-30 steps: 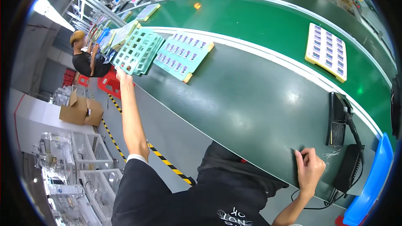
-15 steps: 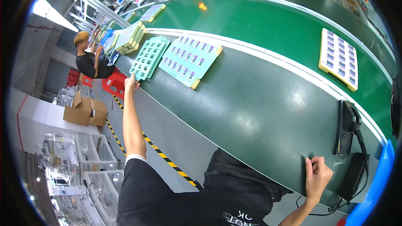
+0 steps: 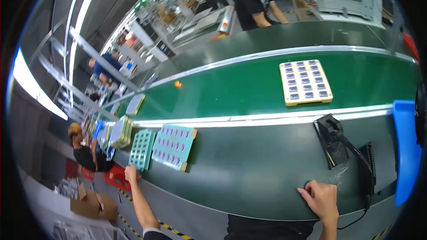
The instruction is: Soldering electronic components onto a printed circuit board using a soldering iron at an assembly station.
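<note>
My left hand (image 3: 131,174) is closed at the near left corner of a green tray with square cutouts (image 3: 142,149), which lies near the table's front edge. Another tray seems to lie under it. Right beside it, a pale green tray (image 3: 171,146) on a yellowish base holds rows of small dark parts. Over the front of the table, my right hand (image 3: 323,199) has its fingers curled in and its thumb pointing left; whatever is inside them, if anything, is hidden. Nearest to it stands a black device (image 3: 331,140) on a cable.
A cream tray (image 3: 305,82) filled with small parts sits on the green conveyor belt (image 3: 231,90). Stacked trays (image 3: 121,132) stand at the left, near a seated co-worker (image 3: 86,151). A blue bin (image 3: 405,151) borders the table's right end. Another person (image 3: 253,2) works across the belt.
The view has tilted up and turned, bringing in more of the far side. My left hand stays at the green tray's corner. My right hand remains curled near the table's front edge.
</note>
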Demonstrator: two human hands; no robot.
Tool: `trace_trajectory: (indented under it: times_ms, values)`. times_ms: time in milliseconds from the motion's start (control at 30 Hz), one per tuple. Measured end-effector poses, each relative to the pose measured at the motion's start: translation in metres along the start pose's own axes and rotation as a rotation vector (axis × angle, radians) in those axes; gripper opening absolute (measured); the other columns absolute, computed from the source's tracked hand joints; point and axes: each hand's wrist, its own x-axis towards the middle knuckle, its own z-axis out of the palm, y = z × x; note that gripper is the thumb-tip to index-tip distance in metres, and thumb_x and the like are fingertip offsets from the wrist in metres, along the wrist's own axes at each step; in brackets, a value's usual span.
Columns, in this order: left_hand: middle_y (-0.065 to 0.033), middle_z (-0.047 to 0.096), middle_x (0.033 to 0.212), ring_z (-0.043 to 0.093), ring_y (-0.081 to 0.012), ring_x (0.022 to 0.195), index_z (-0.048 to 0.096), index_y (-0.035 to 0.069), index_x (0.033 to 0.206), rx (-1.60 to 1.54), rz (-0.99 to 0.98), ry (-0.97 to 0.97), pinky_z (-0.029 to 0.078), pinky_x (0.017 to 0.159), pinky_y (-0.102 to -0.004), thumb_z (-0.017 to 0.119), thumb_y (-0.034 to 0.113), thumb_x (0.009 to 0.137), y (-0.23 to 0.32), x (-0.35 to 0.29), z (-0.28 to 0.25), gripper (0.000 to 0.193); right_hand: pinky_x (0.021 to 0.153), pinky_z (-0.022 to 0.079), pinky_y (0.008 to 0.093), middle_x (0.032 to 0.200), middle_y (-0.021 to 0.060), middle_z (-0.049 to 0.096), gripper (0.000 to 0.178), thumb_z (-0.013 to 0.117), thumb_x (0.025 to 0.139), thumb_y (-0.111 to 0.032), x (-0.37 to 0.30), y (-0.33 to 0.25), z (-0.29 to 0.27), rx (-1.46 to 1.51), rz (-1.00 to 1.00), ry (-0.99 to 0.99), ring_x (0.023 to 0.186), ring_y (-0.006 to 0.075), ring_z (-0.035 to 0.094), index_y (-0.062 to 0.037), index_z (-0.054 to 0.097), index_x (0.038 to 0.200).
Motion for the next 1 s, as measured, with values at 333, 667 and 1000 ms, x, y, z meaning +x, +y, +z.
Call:
trace_trajectory:
  times_ms: [333,667,1000]
  values:
    - [-0.0167,0.070,0.076,0.069,-0.0276,0.059,0.073,-0.002,0.098,-0.713,0.210,-0.165,0.054,0.044,-0.0363,0.043,0.049,0.103,0.115,-0.043,0.016,0.060,0.051,0.046,0.0373,0.061,0.0044,0.060,0.032,0.077,0.085,-0.031,0.008,-0.005,0.005,0.079,-0.090,-0.003,0.056,0.0250,0.062,-0.0083,0.058,0.075]
    - [-0.0005,0.065,0.084,0.054,-0.0078,0.080,0.068,-0.004,0.090,-1.124,0.468,-0.294,0.045,0.074,-0.0280,0.052,0.033,0.107,0.136,-0.060,0.058,0.043,0.050,0.046,0.0382,0.059,0.0059,0.059,0.030,0.078,0.084,-0.030,0.000,-0.012,0.003,0.034,-0.128,-0.022,0.053,0.0270,0.060,-0.0081,0.058,0.077]
    - [0.0011,0.060,0.089,0.051,-0.0086,0.087,0.064,-0.004,0.099,-0.980,0.965,-0.570,0.042,0.082,-0.0255,0.052,0.034,0.106,0.298,-0.188,-0.001,0.040,0.046,0.036,0.0367,0.055,0.0054,0.051,0.028,0.080,0.084,-0.024,0.011,-0.030,0.020,-0.047,-0.119,-0.016,0.047,0.0249,0.051,-0.0081,0.057,0.078]
